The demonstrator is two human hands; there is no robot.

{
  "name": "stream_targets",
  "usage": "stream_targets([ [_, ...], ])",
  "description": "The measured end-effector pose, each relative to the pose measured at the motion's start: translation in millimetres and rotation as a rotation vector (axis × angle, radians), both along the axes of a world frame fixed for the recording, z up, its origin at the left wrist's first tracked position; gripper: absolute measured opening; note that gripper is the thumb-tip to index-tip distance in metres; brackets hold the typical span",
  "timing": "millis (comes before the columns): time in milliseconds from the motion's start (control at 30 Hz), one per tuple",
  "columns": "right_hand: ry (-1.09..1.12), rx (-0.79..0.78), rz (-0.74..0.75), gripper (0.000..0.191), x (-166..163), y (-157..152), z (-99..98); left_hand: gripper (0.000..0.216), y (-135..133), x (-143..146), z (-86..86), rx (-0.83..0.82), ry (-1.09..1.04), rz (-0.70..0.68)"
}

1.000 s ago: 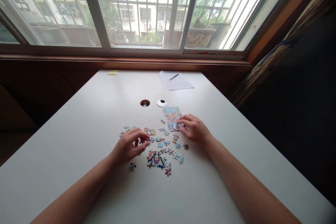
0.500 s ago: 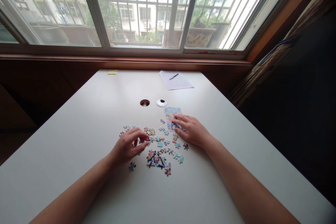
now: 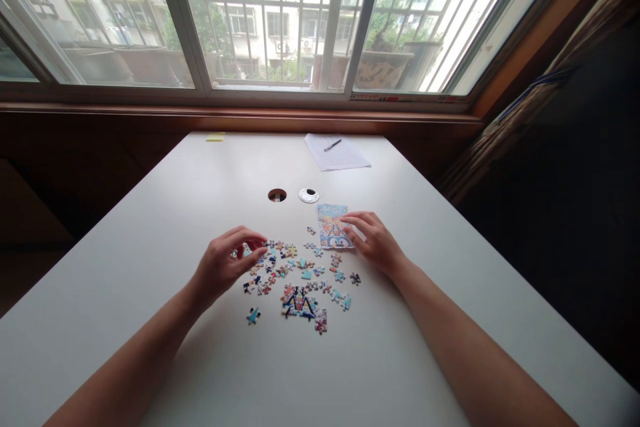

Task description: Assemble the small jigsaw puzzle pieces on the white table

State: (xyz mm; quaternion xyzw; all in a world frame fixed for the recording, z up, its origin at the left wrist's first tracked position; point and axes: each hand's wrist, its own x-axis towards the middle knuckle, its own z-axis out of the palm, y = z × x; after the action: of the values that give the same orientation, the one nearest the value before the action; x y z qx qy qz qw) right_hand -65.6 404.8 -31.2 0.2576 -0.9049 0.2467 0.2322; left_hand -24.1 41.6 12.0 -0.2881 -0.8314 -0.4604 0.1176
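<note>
Loose jigsaw puzzle pieces [image 3: 306,274] are scattered over the middle of the table, with a joined block of pieces [image 3: 299,302] at the near side of the pile. My left hand [image 3: 227,260] hovers over the left part of the pile; its fingers are curved, with a small gap between thumb and fingertips. It hides some pieces beneath it. My right hand [image 3: 375,240] is at the right edge of a colourful picture card [image 3: 331,223], fingers bent and apart, the fingertips over that edge. A blue star-shaped puzzle piece [image 3: 253,315] lies apart at the near left.
Behind the pile are a round hole [image 3: 277,195] in the white table [image 3: 150,213] and a silver ring-shaped cover [image 3: 309,195]. Farther back lie paper sheets [image 3: 345,157] with a pen [image 3: 333,145] and a yellow note [image 3: 215,137]. A barred window [image 3: 270,27] stands beyond the table.
My left hand has moved left and slightly away from me, uncovering more pieces. My right hand has slid right, off most of the card, showing more of its picture.
</note>
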Motion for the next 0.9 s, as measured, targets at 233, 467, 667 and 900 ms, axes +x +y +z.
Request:
stream_targets([
  [233, 0.033, -0.157, -0.093, 0.021, -4, 6, -2.5, 0.013, -37, -18, 5.8, -0.094, 0.100, -0.003],
  [467, 0.022, -0.196, -0.108, 0.022, -5, 7, -2.4, 0.018, -73, -37, -2.0, -0.280, 0.182, 0.053],
  [667, 0.019, -0.187, -0.101, 0.021, -5, 6, -3.4, 0.024, -96, -43, -7.5, -0.410, 0.018, 0.010],
  [900, 0.009, -0.175, -0.091, 0.022, -5, 4, -2.3, 0.029, -97, -34, 8.2, -0.550, -0.350, -0.058],
])
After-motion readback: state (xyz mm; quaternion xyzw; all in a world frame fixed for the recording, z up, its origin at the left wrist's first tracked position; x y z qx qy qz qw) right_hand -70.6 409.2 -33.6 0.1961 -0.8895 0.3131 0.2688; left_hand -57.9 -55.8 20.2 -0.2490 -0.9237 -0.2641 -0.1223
